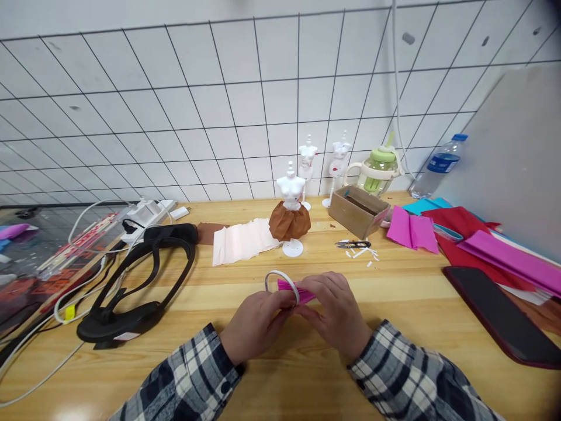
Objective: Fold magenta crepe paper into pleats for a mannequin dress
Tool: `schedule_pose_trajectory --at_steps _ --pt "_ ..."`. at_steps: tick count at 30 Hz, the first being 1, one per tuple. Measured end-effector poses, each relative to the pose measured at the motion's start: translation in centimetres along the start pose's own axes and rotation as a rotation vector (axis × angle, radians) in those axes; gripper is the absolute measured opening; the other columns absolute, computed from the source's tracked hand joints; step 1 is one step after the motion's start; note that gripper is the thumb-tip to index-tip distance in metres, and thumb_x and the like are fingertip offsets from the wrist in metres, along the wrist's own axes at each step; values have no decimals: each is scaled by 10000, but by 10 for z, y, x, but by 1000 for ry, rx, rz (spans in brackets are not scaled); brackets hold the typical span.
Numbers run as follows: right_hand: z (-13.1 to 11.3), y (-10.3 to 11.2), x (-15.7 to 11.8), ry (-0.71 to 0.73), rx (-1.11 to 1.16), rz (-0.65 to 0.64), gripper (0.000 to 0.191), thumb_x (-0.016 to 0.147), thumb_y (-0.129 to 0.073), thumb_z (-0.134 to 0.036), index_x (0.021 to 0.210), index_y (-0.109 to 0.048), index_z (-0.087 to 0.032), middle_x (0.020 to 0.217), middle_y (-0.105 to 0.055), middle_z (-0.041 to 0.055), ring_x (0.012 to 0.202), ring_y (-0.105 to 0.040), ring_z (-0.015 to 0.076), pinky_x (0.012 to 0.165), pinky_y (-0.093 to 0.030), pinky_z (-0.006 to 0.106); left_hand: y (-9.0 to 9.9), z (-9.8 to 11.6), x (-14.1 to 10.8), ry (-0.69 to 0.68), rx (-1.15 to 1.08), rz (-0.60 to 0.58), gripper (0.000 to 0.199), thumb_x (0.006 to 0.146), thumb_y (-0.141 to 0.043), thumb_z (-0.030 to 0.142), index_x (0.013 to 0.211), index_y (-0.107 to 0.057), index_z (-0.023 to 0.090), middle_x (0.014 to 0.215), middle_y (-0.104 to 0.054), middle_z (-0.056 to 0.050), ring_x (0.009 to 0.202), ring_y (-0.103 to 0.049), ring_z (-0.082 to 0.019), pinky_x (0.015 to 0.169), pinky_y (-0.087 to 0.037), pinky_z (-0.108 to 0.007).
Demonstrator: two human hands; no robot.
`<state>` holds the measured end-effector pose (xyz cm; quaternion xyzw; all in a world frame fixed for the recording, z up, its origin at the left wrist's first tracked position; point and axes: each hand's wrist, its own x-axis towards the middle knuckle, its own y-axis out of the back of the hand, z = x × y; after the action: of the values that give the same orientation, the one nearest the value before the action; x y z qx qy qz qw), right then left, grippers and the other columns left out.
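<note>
My left hand (259, 323) and my right hand (336, 310) meet over the near middle of the table, fingers closed on a folded piece of magenta crepe paper (307, 294). Around the paper bends a thin white looped band (277, 272), which my left fingers also touch. Its lower part is hidden behind my fingers. Just beyond my hands stands a small white dress-form mannequin (291, 190) on a round base. A gathered brown skirt (289, 221) is wrapped round its lower body. Left of it lies a pale pink crepe sheet (243, 241).
Black thread snips (353, 244) lie among white scraps, near a cardboard box (357, 211). Two more mannequins (307, 161) stand behind. At right are magenta sheets (412, 229), red paper (460, 222), a phone (502, 316) and a bottle (438, 166). A black headset strap (144, 280) lies left.
</note>
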<state>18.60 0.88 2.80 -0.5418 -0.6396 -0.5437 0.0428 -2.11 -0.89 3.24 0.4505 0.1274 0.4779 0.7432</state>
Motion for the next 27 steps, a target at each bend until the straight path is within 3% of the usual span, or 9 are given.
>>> schedule_pose_trajectory --at_steps 8,13,18,27 --pt "-1 -1 0 -4 31 -41 231 890 -631 -340 1094 -573 -249 1050 -683 35 914 -575 207 821 -394 377 -1 9 0 84 -345 31 329 919 -468 137 1226 -419 242 1015 -715 -33 922 -686 -143 817 -528 -267" --pt "0 -3 0 13 29 -33 157 900 -615 -307 1041 -589 -242 1050 -687 38 916 -577 206 819 -399 375 -3 8 0 110 -395 45 343 908 -479 128 1225 -410 239 1016 -721 -38 925 -690 -147 829 -528 -279" --pt "-1 -5 0 29 34 -13 148 899 -613 -252 1045 -588 -246 1013 -694 27 895 -580 196 807 -402 365 -5 9 -1 163 -436 39 389 907 -474 159 1275 -384 248 1134 -707 -69 1051 -674 -186 920 -522 -335" --pt "-7 -13 -1 -58 41 -19 98 912 -584 -300 980 -589 -230 958 -684 48 866 -590 199 794 -419 366 -13 4 -4 245 -469 30 451 920 -473 224 1336 -306 270 1146 -710 -73 1112 -660 -211 931 -536 -361"
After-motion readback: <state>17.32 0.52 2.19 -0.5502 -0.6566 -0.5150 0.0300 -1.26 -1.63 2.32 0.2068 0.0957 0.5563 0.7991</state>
